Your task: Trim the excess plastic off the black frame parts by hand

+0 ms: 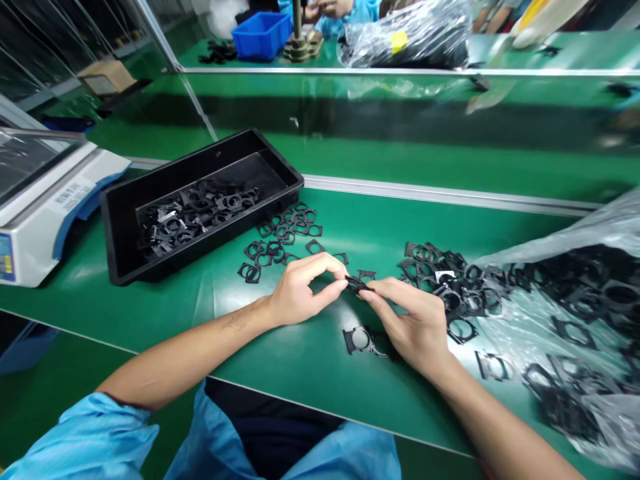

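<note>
You're holding a small black frame piece [358, 285] at the centre of the bench, and you're seeing it nearly edge-on, so its open middle is hidden from this view. Its long axis is running roughly side to side, dipping slightly toward 4 o'clock at its right end. Your right hand [413, 322] is the nearer one by a hair, its thumb and forefinger clenching the piece from the 3 o'clock side, while your left hand [299, 291] is pinching in from 9 o'clock, its thumb and index fingertips closing on the left end. Both grips are closed on that one piece; how hard each is pressing, you can't tell from here.

Working outward, a single frame [356, 340] is lying flat on the green bench top [165, 313] at 6 o'clock, just below your hands. A heap of frames [450, 287] is spreading at 3 o'clock, running into a clear plastic bag [605, 230] stuffed with more of them. Loose frames [283, 230] are scattering at 11 o'clock, and beyond them at 10 o'clock a black plastic tray [117, 233] is holding a layer of frames. An electronic scale [50, 213] is sitting at 9 o'clock. Across the far rail, at 12 o'clock, a blue plastic bin [261, 35] is standing near a co-worker's hands [330, 7].
</note>
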Motion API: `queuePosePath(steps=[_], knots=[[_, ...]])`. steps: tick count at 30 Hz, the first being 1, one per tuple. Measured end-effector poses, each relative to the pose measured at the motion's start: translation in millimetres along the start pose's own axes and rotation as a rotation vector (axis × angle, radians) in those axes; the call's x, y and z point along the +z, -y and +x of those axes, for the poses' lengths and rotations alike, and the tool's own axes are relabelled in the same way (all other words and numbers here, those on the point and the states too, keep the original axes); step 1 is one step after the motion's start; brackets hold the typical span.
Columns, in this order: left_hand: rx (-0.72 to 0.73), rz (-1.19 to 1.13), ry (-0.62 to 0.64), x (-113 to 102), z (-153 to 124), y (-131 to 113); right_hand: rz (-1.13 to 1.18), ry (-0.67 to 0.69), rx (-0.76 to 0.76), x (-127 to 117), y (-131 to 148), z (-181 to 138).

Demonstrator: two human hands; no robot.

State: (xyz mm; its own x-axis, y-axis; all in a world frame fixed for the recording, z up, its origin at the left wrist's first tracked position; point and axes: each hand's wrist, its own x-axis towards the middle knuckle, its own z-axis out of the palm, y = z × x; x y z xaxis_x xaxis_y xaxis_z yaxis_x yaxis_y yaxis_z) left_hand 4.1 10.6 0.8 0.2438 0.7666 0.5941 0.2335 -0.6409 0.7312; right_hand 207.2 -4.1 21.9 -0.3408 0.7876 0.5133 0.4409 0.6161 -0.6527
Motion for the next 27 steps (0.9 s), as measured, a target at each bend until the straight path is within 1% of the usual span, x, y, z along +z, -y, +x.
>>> queuePosePath(steps=[4, 6, 10, 12, 13, 15, 18, 20, 21, 24, 27], knots=[[-0.178, -0.176, 0.004, 1.2, 0.8, 2.2, -0.018, -0.004, -0.038, 0.5, -0.9, -0.4], [-0.230, -0.244, 0.021, 0.7, 2.2, 2.7, -0.031, -0.002, -0.061, 0.6, -1.8, -0.9], [-0.264, -0.287, 0.024, -1.1, 4.2, 0.7, -0.040, -0.015, -0.103, 0.1, -2.1, -1.6], [-0.245, -0.254, 0.023, -1.7, 4.1, -1.3, -0.019, -0.012, -0.060, -1.0, -0.3, -0.6], [-0.223, -0.225, 0.029, -1.8, 4.0, -2.3, 0.010, -0.001, -0.007, -1.9, 1.0, 0.3], [-0.171, -0.174, 0.041, -1.4, 3.4, -3.9, 0.130, 0.056, 0.168, -3.9, 3.6, 2.9], [-0.144, -0.139, 0.067, 0.1, 2.7, -4.6, 0.423, 0.159, 0.503, -6.0, 5.0, 7.6], [-0.123, -0.116, 0.079, 0.9, 2.4, -3.9, 0.612, 0.174, 0.684, -6.1, 3.6, 10.4], [-0.094, -0.093, 0.079, 1.1, 2.3, -3.4, 0.694, 0.172, 0.751, -5.9, 2.4, 11.6], [0.040, -0.001, 0.052, 0.9, 1.8, -1.8, 0.893, 0.198, 0.880, -5.3, -1.1, 14.3], [0.145, 0.070, 0.036, 0.2, 0.8, -0.7, 0.971, 0.256, 0.925, -4.8, -3.3, 14.5]])
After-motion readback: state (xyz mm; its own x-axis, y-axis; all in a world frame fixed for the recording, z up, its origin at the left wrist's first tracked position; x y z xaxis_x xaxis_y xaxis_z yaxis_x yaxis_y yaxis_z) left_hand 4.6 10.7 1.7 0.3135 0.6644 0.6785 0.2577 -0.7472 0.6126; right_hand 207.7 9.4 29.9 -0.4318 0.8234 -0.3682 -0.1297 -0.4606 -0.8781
